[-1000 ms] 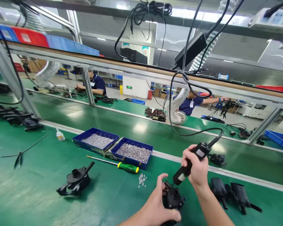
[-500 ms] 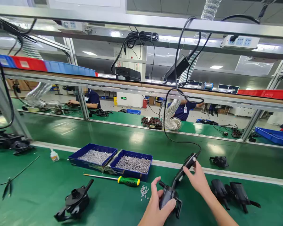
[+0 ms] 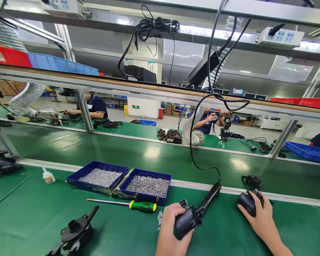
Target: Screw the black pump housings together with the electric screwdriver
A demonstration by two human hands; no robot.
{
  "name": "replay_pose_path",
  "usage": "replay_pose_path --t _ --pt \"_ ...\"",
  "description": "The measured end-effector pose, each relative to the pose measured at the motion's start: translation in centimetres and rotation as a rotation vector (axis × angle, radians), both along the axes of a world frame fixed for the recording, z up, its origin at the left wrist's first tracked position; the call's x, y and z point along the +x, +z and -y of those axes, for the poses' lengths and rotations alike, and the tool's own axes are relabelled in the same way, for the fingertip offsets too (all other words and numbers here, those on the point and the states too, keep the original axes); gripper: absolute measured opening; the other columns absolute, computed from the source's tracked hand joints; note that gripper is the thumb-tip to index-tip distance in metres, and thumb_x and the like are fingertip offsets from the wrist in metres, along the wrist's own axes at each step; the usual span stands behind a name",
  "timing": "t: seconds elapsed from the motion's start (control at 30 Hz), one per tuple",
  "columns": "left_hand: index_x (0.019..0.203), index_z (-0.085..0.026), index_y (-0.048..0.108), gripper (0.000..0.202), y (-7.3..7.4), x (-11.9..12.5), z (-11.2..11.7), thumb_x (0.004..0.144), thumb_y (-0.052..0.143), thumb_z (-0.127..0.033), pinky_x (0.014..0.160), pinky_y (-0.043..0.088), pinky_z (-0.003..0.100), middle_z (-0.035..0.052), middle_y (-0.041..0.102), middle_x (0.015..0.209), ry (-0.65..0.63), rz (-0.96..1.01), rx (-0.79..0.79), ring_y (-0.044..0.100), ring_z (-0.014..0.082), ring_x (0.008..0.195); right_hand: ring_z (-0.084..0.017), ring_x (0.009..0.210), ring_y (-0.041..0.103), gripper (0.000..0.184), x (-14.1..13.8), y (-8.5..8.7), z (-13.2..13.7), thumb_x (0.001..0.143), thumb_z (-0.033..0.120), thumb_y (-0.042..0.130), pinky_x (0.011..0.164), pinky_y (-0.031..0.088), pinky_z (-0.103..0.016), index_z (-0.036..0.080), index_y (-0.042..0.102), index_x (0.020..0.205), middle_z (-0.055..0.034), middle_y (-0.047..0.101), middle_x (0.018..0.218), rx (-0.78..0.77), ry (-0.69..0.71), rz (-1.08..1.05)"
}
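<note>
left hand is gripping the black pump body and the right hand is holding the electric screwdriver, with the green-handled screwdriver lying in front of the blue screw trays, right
Not quite. The head view shows the right hand not holding the electric screwdriver, which lies on the green mat; it rests on a black part farther right. The rest holds: the left hand has its grip on the black pump body, and the green-handled screwdriver lies in front of the blue screw trays.

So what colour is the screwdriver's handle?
Green with a yellow end, on the screwdriver near the left hand; head view.

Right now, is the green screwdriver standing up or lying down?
Lying down. The green screwdriver rests flat on the green table, in front of the blue trays of screws, and no hand touches it.
</note>
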State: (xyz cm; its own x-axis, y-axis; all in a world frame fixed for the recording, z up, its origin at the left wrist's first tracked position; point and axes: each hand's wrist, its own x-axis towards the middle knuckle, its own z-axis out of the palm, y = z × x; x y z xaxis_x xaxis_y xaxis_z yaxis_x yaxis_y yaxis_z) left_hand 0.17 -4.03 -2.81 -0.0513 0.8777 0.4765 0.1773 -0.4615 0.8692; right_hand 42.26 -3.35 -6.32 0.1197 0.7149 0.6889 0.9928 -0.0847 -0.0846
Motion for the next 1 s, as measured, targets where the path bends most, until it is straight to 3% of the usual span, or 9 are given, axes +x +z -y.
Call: replay_pose_path --t 0.2,0.27,0.37,0.47,0.57,0.77,0.87,0.93,1.0 --pt "0.113 -0.030 0.061 0.027 0.1 -0.4 -0.4 0.093 0.065 -0.013 0.094 0.051 0.044 0.0087 0.064 0.112 0.067 -0.089 0.324 0.062 0.0289 0.106 -0.045 0.146 0.045 0.073 1.4 0.0 -10.2 0.099 0.073 0.048 0.118 0.046 -0.058 0.015 0.057 0.142 -0.0280 0.040 0.156 0.005 0.043 0.074" --pt "0.112 -0.030 0.063 0.026 0.1 -0.6 -0.4 0.092 0.064 -0.013 0.095 0.050 0.045 0.0087 0.064 0.113 0.079 -0.097 0.334 0.062 0.0291 0.108 -0.045 0.145 0.045 0.072 1.7 0.1 -12.8 0.101 0.070 0.047 0.118 0.044 -0.058 0.012 0.059 0.141 -0.0297 0.044 0.154 0.009 -0.006 0.110" --pt "0.108 -0.029 0.066 0.026 0.0 -0.8 -0.5 0.085 0.076 -0.020 0.097 0.052 0.046 0.0092 0.067 0.114 0.036 -0.056 0.182 0.064 0.0314 0.111 -0.049 0.146 0.041 0.068 1.7 0.2 -14.9 0.104 0.064 0.046 0.120 0.031 -0.072 0.012 0.057 0.147 -0.0330 0.041 0.157 0.043 -0.097 0.101" --pt "0.109 -0.025 0.068 0.050 0.0 -0.7 -0.7 0.067 0.092 -0.034 0.090 0.058 0.041 0.0101 0.071 0.114 -0.092 0.116 -0.232 0.068 0.0320 0.106 -0.051 0.150 0.034 0.070 1.7 -0.1 -15.2 0.103 0.064 0.046 0.119 0.020 -0.080 0.015 0.052 0.154 -0.0335 0.033 0.163 0.071 -0.182 0.093" --pt "0.115 -0.018 0.069 0.071 0.1 -0.6 -1.0 0.059 0.097 -0.051 0.081 0.061 0.037 0.0121 0.074 0.107 -0.159 0.300 -0.522 0.070 0.0293 0.094 -0.048 0.152 0.032 0.074 1.8 -0.7 -14.5 0.100 0.070 0.046 0.120 0.021 -0.078 0.020 0.053 0.154 -0.0281 0.035 0.165 -0.001 -0.174 0.088" --pt "0.116 -0.016 0.071 0.079 0.7 -0.3 -0.9 0.057 0.096 -0.063 0.080 0.058 0.035 0.0134 0.077 0.102 -0.106 0.309 -0.510 0.070 0.0286 0.091 -0.050 0.148 0.035 0.062 0.9 0.1 -12.9 0.107 0.055 0.034 0.110 0.029 -0.085 0.019 0.056 0.152 -0.0296 0.042 0.159 0.063 -0.194 0.016" --pt "0.118 -0.018 0.068 0.080 1.3 -0.2 -0.9 0.060 0.096 -0.065 0.081 0.059 0.035 0.0151 0.076 0.113 -0.151 0.505 -0.493 0.071 0.0293 0.099 -0.047 0.149 0.037 0.056 -1.6 1.8 -11.6 0.107 0.047 0.043 0.115 0.034 -0.076 0.010 0.060 0.145 -0.0321 0.040 0.157 0.183 -0.142 0.020" --pt "0.119 -0.018 0.067 0.080 2.0 -0.6 -1.1 0.060 0.098 -0.061 0.083 0.059 0.032 0.0149 0.076 0.113 -0.196 0.633 -0.466 0.071 0.0277 0.101 -0.038 0.143 0.046 0.039 -5.1 2.4 -10.2 0.105 0.039 0.054 0.119 0.039 -0.062 0.015 0.067 0.133 -0.0244 0.051 0.149 0.237 0.021 0.064" --pt "0.119 -0.018 0.067 0.078 3.0 -1.6 -1.6 0.059 0.102 -0.054 0.083 0.059 0.029 0.0139 0.076 0.112 -0.239 0.716 -0.436 0.072 0.0264 0.102 -0.030 0.127 0.058 0.020 -10.2 2.4 -8.1 0.098 0.024 0.064 0.112 0.048 -0.051 0.023 0.071 0.117 -0.0139 0.063 0.132 0.253 0.389 0.149"
